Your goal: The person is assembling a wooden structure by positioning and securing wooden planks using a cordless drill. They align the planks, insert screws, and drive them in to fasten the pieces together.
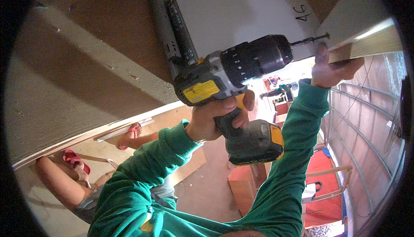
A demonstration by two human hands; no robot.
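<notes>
A cordless drill [254, 62], black and grey with yellow parts, is in my left hand [215, 116], whose fingers wrap its grip by the trigger. Its battery hangs below. From the chuck a long bit points right, with what looks like a screw [326, 35] at its end, close to a white panel [241, 4]. My right hand [331, 71] is beside the bit, one finger raised against it and the others curled near the wooden board's edge [366, 43]. What those fingers hold is hidden. Behind the drill's body, a metal drawer slide [181, 30] runs along the white panel.
A large brown board [86, 56] with a pale edge fills the upper left. Below it are my bare legs and red sandals [129, 135]. A wooden box [243, 189], a red surface [323, 194] with a wooden frame, and a metal-framed wall [366, 107] lie beyond my right arm.
</notes>
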